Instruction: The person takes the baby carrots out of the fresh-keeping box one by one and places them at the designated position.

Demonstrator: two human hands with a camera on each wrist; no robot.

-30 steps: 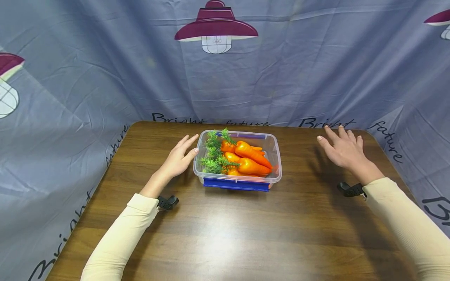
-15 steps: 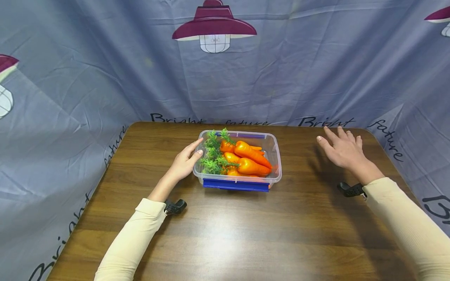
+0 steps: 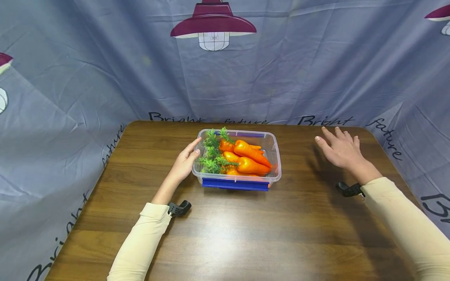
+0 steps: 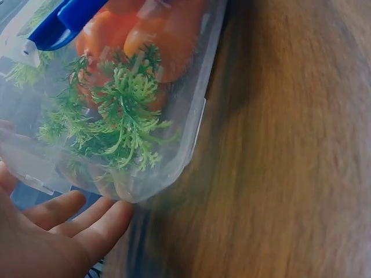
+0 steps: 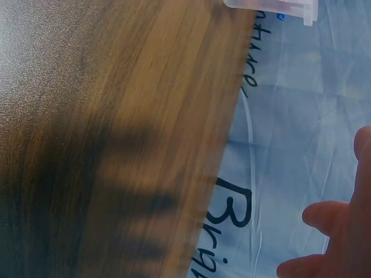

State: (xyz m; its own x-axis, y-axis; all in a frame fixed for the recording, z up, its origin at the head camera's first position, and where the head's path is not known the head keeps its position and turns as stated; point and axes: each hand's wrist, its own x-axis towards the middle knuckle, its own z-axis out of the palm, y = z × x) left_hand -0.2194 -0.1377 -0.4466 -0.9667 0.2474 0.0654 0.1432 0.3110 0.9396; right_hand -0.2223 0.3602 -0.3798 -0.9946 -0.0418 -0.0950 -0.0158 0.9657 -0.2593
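Brown wood-grain table (image 3: 239,234): the left hand (image 3: 183,163), fingers loosely extended, has moved in against the clear, blue-clipped plastic box (image 3: 239,178) of orange carrots (image 3: 252,166); the right hand (image 3: 341,151) hovers, fingers spread.

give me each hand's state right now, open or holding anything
Left hand: open, fingers at the left end of the clear container, not gripping it; contact is hard to tell.
Right hand: open, above the table, holding nothing.

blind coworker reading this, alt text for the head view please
A clear container of orange carrots with green tops stands on a wooden table, a person's left hand at its left end. Their open right hand is apart, to the right; behind hangs a blue-grey curtain printed with lamps.
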